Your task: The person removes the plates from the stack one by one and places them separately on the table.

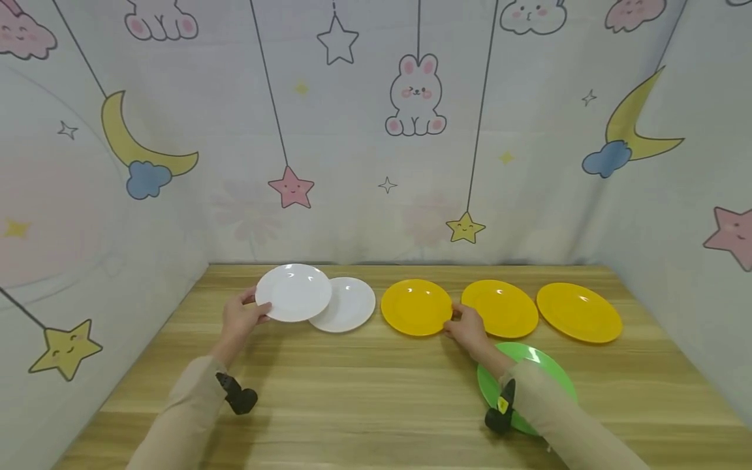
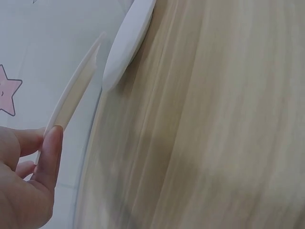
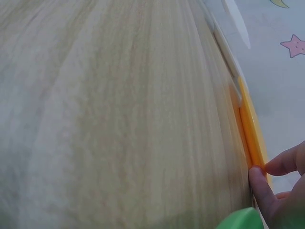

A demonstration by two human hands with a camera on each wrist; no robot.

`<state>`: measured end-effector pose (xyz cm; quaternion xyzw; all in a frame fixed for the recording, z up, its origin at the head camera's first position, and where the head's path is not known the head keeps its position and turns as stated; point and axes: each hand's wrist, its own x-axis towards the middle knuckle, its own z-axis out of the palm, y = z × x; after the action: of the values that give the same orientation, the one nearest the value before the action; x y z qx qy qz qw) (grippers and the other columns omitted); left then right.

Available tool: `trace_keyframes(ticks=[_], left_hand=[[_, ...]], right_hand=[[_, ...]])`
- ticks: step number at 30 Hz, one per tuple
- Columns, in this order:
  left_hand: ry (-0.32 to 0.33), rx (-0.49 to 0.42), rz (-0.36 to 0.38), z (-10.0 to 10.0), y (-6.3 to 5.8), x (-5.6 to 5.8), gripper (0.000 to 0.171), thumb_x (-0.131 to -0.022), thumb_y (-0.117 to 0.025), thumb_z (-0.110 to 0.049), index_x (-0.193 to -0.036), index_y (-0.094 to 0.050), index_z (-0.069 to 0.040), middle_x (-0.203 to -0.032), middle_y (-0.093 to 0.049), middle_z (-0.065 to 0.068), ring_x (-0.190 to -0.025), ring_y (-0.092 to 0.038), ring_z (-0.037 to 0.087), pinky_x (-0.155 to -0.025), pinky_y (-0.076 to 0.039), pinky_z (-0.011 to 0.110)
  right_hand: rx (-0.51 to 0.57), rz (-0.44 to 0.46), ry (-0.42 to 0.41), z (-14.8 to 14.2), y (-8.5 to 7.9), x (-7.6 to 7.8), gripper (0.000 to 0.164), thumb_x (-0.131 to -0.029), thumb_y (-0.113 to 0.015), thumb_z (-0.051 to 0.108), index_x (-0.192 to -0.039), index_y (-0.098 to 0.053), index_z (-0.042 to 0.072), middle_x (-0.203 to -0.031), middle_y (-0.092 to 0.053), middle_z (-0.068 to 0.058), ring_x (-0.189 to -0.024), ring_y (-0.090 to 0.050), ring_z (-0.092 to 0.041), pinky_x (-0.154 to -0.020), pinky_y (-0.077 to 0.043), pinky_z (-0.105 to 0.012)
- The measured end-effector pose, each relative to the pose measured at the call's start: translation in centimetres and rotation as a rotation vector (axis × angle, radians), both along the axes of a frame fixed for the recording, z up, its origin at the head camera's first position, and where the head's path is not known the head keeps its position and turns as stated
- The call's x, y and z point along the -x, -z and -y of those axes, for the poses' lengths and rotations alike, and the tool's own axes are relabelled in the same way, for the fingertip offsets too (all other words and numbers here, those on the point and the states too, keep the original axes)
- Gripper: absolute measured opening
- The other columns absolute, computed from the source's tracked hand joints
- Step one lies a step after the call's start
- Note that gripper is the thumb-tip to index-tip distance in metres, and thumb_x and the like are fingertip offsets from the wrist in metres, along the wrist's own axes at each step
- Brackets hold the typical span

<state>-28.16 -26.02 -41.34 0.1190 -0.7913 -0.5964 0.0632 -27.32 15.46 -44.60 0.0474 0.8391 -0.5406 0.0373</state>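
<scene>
My left hand pinches the left rim of a white plate, thumb on one face and fingers on the other. In the left wrist view this white plate is tilted and raised off the table. A second white plate lies just right of it, partly hidden behind it in the head view. My right hand pinches the right rim of the leftmost yellow plate. The right wrist view shows thumb and finger on that yellow plate's edge.
Two more yellow plates lie to the right along the back of the wooden table. A larger green plate lies under my right forearm. A patterned curtain stands behind the table and at both sides.
</scene>
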Motion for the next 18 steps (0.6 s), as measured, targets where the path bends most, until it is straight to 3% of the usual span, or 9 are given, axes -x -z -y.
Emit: trace_keyframes(ticks=[6, 18], left_hand=[[-0.038, -0.014, 0.007, 1.7, 0.5, -0.7, 0.056, -0.084, -0.056, 0.005, -0.135, -0.032, 0.011, -0.115, -0.042, 0.023, -0.057, -0.053, -0.003, -0.058, -0.053, 0.014], [-0.115, -0.053, 0.029, 4.4, 1.5, -1.5, 0.059, -0.085, -0.054, 0.008, -0.136, -0.024, 0.015, -0.118, -0.040, 0.028, -0.054, -0.054, -0.003, -0.056, -0.053, 0.015]], right_hand=[[0.003, 0.008, 0.005, 0.1, 0.1, 0.0, 0.059, -0.080, -0.054, -0.007, -0.133, -0.031, -0.014, -0.128, -0.043, -0.030, -0.079, -0.061, -0.016, -0.067, -0.056, -0.025], [-0.007, -0.037, 0.010, 0.0, 0.2, 0.0, 0.058, -0.078, -0.055, -0.007, -0.132, -0.033, -0.015, -0.120, -0.047, -0.031, -0.069, -0.060, -0.011, -0.061, -0.056, -0.023]])
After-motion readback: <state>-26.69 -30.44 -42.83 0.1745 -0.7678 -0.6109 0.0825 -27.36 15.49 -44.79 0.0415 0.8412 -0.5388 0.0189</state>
